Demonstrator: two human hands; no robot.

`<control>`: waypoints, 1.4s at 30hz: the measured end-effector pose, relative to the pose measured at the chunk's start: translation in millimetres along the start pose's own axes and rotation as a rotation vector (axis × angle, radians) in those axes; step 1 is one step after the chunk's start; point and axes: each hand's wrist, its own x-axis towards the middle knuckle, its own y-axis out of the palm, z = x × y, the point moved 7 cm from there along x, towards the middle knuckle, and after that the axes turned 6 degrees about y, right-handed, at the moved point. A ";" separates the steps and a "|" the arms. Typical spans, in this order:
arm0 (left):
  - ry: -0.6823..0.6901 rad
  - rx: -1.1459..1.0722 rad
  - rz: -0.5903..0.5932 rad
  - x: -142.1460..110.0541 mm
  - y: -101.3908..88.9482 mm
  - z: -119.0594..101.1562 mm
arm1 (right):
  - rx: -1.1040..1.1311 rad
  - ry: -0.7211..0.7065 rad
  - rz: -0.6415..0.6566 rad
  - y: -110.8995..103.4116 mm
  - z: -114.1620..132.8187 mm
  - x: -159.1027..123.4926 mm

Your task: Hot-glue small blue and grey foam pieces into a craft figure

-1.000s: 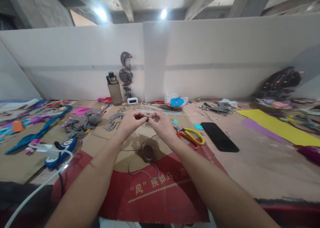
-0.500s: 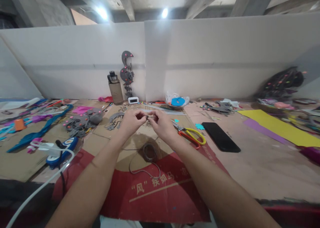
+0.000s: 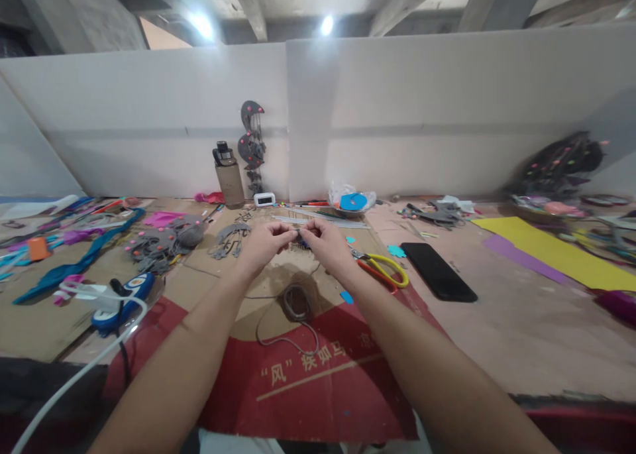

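My left hand (image 3: pixel 265 243) and my right hand (image 3: pixel 325 242) meet over the cardboard mat, fingertips pinched together on a small dark piece (image 3: pixel 300 236) too small to name. A thin grey cord runs down from the hands to a coil of cord (image 3: pixel 295 303) lying on the cardboard (image 3: pixel 308 381) just below them. Scissors (image 3: pixel 380 270) with yellow and orange handles lie right beside my right wrist.
A black phone (image 3: pixel 437 272) lies right of the scissors. A glue gun (image 3: pixel 119 301) with a white cable sits at left. Grey felt cut-outs (image 3: pixel 163 242), a water bottle (image 3: pixel 229 177), a bowl (image 3: pixel 350 205) and yellow and purple sheets (image 3: pixel 551 252) crowd the table. White panels wall the back.
Both hands have shifted slightly away from me and closed tighter together on the small piece; the right hand turned a little. The coil has stayed put.
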 end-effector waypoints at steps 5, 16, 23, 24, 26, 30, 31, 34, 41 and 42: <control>-0.102 -0.027 0.161 -1.0 -0.9 1.8 | -0.133 -0.046 0.064 -1.4 3.6 1.8; 0.054 0.332 0.107 -1.3 -5.4 -9.0 | -0.374 -0.310 0.029 4.6 29.8 -11.3; 0.109 0.321 -0.109 3.0 -18.9 -7.6 | -0.214 -0.200 0.026 9.7 17.0 -10.7; 0.117 0.299 -0.143 3.4 -21.1 -6.9 | -0.200 -0.188 0.024 10.3 16.3 -11.6; 0.126 0.266 -0.200 3.8 -25.0 -5.6 | -0.171 -0.172 0.018 11.1 16.1 -13.8; 0.132 0.285 -0.309 2.1 -35.1 -6.7 | -0.123 -0.138 0.030 13.3 17.5 -16.7; 0.138 0.301 -0.342 1.4 -38.9 -7.7 | -0.120 -0.131 0.036 14.0 18.0 -17.2; 0.142 0.303 -0.461 0.4 -53.7 -7.3 | -0.119 -0.151 0.054 17.4 20.9 -19.7; 0.028 -0.256 -0.711 3.0 -92.0 18.2 | -0.083 -0.226 0.148 32.2 27.9 -30.9; 0.019 -0.336 -0.733 3.2 -96.3 20.9 | -0.082 -0.235 0.174 34.7 28.8 -32.6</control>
